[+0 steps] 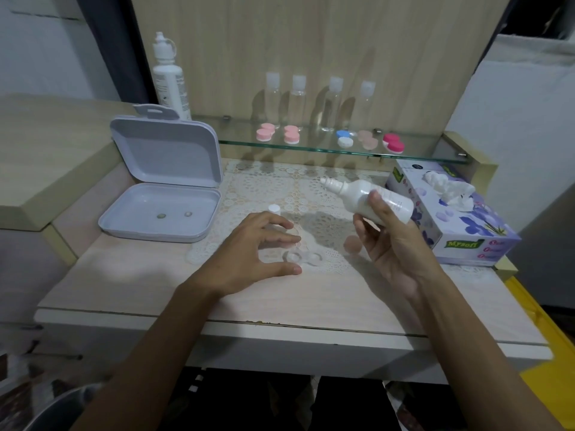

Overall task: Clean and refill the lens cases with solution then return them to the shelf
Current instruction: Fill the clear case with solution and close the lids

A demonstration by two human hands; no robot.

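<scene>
Lens case (303, 257) uncapped by spread left hand (252, 247); right hand (392, 241) grips solution bottle (371, 197).

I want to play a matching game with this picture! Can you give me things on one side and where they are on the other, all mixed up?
Things:
1. small white bottle
2. tissue box
3. blue and white lens case
4. grey box

Places:
A. on the glass shelf
B. open, at the table's left
C. in the right hand
D. at the table's right

Pairs: 1-C, 2-D, 3-A, 4-B
</scene>
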